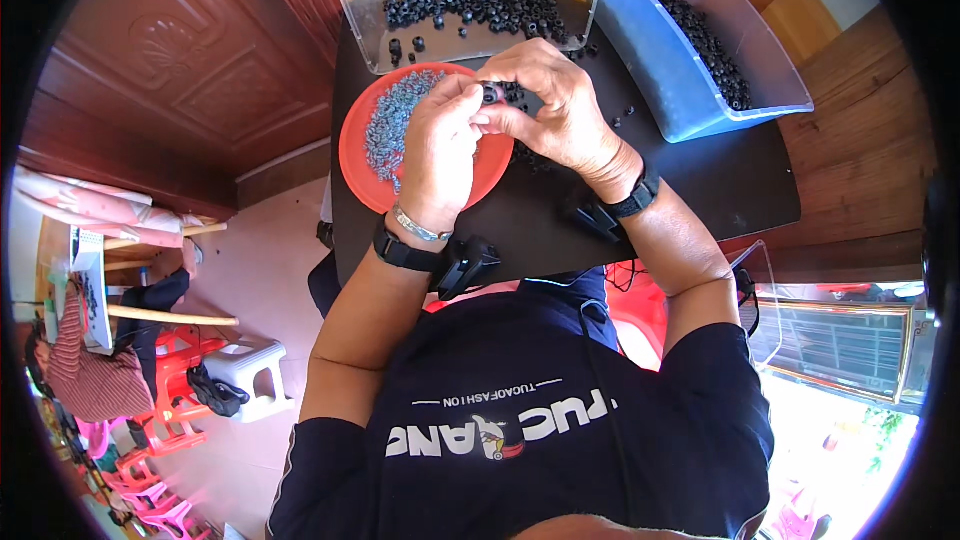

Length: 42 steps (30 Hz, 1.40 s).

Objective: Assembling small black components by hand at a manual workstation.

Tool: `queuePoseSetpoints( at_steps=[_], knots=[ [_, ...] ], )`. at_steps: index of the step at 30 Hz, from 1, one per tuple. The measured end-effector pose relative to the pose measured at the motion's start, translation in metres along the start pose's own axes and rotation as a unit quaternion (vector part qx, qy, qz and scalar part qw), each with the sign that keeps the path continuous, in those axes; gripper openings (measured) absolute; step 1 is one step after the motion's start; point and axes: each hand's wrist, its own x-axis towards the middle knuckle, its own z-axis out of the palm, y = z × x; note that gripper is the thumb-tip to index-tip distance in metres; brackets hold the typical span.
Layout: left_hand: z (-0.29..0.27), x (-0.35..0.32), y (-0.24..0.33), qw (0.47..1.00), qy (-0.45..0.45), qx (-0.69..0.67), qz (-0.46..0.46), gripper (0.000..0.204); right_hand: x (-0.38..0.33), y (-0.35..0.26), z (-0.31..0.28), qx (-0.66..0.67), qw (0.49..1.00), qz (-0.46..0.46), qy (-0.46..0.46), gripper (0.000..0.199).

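Between the fingertips of both hands is a small black round part (490, 93), held over the right side of a red plate. My left hand (445, 140) pinches it from the left, and my right hand (555, 105) closes on it from the right with thumb and fingers. Under my hands the round red plate (352, 155) holds a heap of small grey-blue metallic pieces (390, 130). More black parts (515, 95) lie partly hidden behind my right fingers. Each wrist wears a dark strap with a black device.
A clear bin (365, 40) with loose black parts stands behind the plate. At the right is a blue translucent bin (640, 70) of black parts. Stray parts dot the dark table (700, 180). Leftward, another person (100, 370) sits near red stools and a white stool (255, 375).
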Motion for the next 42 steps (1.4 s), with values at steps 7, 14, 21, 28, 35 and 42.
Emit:
queuePoseSetpoints(
  at_steps=[7,14,21,28,35,42],
  knots=[
    [0.004,-0.002,0.002,1.0,-0.006,0.003,-0.007,0.017,-0.001,-0.004,0.001,-0.073,0.997,-0.023,0.026,0.035],
    [0.008,-0.005,0.004,1.0,-0.009,0.016,-0.007,0.021,0.0,-0.006,0.0,-0.087,0.995,-0.042,0.021,0.037],
    [0.007,-0.005,0.001,0.999,0.009,0.036,-0.008,0.022,-0.003,-0.004,0.001,-0.097,0.993,-0.062,0.019,0.032],
    [0.006,-0.006,0.003,0.998,-0.005,0.068,0.002,0.023,-0.001,-0.004,-0.002,-0.075,0.995,-0.064,0.017,0.03],
    [0.004,-0.002,0.003,0.998,-0.034,0.045,0.011,0.024,-0.002,0.001,-0.001,0.046,0.999,0.009,0.025,0.034],
    [0.003,0.0,-0.001,0.999,-0.039,0.021,0.01,0.023,0.001,-0.002,-0.006,-0.013,0.999,-0.038,0.027,0.03]
  ],
)
